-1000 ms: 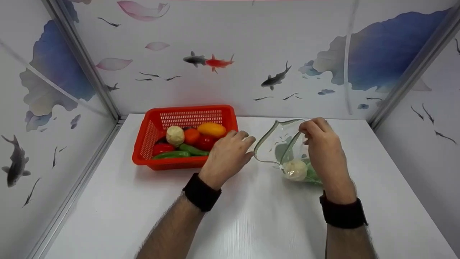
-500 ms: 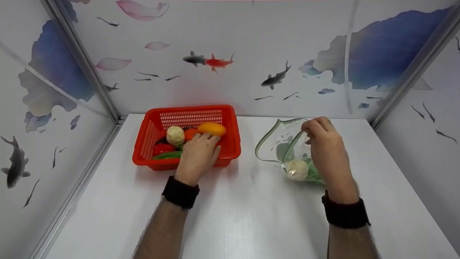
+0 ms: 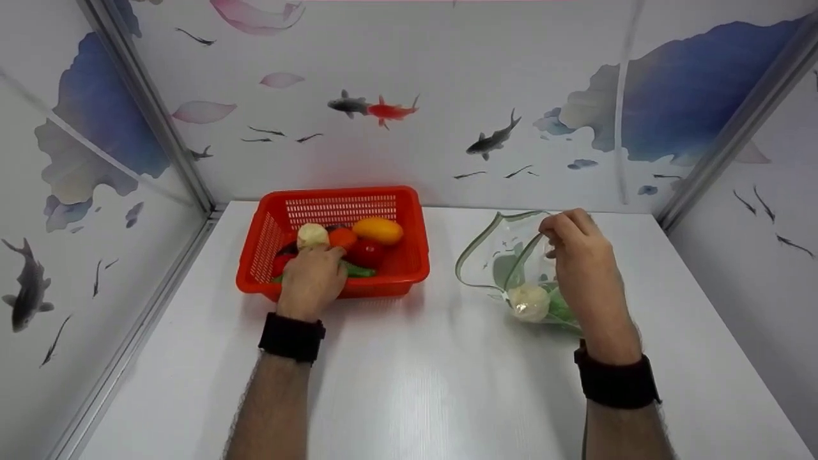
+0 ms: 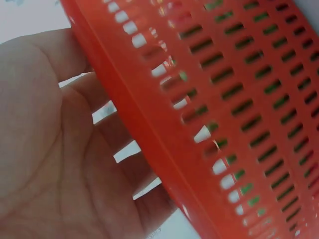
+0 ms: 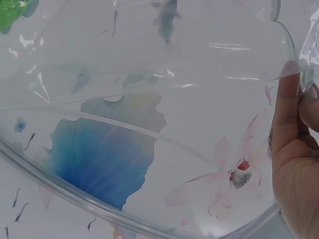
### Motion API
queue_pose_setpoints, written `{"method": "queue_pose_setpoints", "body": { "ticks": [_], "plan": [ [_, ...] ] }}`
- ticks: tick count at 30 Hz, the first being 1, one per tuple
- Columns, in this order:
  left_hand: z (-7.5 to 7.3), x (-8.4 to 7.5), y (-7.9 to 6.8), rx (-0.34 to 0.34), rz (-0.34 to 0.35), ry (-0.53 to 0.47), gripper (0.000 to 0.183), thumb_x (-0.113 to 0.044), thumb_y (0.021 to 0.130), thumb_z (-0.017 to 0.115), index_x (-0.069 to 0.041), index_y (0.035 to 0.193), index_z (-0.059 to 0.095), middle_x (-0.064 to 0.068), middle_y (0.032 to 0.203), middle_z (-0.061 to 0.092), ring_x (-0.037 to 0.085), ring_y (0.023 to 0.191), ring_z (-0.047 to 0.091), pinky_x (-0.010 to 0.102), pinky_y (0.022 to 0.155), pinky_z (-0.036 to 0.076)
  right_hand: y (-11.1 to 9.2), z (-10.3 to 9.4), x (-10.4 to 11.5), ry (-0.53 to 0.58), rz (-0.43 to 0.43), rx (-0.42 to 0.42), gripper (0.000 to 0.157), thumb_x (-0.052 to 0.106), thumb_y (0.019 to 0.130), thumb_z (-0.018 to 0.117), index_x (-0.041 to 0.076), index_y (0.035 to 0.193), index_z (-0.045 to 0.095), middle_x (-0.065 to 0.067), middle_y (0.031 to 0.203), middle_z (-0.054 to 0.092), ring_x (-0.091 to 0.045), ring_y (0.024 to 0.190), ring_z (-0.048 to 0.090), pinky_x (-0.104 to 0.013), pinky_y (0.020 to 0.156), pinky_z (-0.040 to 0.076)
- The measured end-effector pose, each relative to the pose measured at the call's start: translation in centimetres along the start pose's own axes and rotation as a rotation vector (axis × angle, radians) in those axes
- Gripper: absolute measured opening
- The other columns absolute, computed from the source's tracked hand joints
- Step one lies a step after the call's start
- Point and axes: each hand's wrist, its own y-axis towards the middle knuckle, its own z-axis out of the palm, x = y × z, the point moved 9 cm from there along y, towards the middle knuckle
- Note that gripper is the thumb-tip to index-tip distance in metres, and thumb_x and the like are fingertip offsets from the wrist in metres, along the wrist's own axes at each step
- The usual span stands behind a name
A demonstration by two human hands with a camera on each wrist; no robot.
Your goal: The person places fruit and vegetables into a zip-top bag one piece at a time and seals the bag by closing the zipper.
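Observation:
My left hand reaches over the front wall of a red plastic basket, among the vegetables. Its fingers stand slightly apart in the left wrist view, their tips hidden behind the basket wall. Close to those fingers lie a cream-coloured round vegetable, a green pepper and a red vegetable. On the right, my right hand pinches the rim of a clear zip bag between thumb and fingers, and the bag's mouth gapes. Inside the bag are a pale round vegetable and something green.
Farther back in the basket sit a yellow vegetable, an orange one and a round red one. The white table is bounded by printed panels at the back and both sides.
My left hand has travelled left from beside the bag, over the basket's right part, and down among the vegetables at its left front. My right hand keeps holding the bag, barely moved.

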Motion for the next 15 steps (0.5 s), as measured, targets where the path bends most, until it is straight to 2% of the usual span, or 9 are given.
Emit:
{"method": "queue_pose_setpoints", "body": {
  "ticks": [5,9,11,15],
  "plan": [
    [-0.3,1.4,-0.3,0.016,-0.024,-0.012,0.027,-0.02,0.114,0.068,-0.003,0.132,0.08,0.018,0.112,0.076,0.038,0.104,0.071,0.058,0.093,0.066,0.0,0.0,0.0,0.002,0.006,-0.001,0.028,-0.021,0.111,0.059,0.001,0.12,0.074,-0.016,0.122,0.069,-0.034,0.11,0.079,0.009,0.082,0.04],
    [-0.2,2.4,-0.3,0.057,-0.057,-0.013,0.023,-0.024,0.114,0.069,-0.005,0.125,0.079,0.015,0.1,0.071,0.036,0.096,0.067,0.054,0.086,0.062,0.0,-0.1,-0.1,0.002,0.01,-0.003,0.026,-0.019,0.112,0.059,0.001,0.121,0.074,-0.017,0.122,0.069,-0.034,0.11,0.079,0.01,0.083,0.039],
    [0.0,3.0,-0.2,0.08,-0.081,-0.01,0.025,-0.026,0.115,0.068,-0.006,0.125,0.079,0.016,0.099,0.071,0.038,0.098,0.066,0.055,0.087,0.062,0.0,-0.1,-0.1,0.004,0.011,-0.003,0.026,-0.019,0.113,0.059,0.001,0.121,0.073,-0.017,0.122,0.069,-0.034,0.111,0.079,0.01,0.083,0.039],
    [0.6,4.0,0.1,0.116,-0.113,-0.027,0.034,-0.028,0.113,0.059,-0.006,0.129,0.081,0.02,0.109,0.075,0.043,0.117,0.064,0.061,0.098,0.061,0.0,-0.1,-0.1,0.014,0.001,-0.003,0.024,-0.018,0.113,0.059,0.0,0.12,0.073,-0.017,0.122,0.069,-0.034,0.109,0.079,0.009,0.083,0.041]
  ]
}}
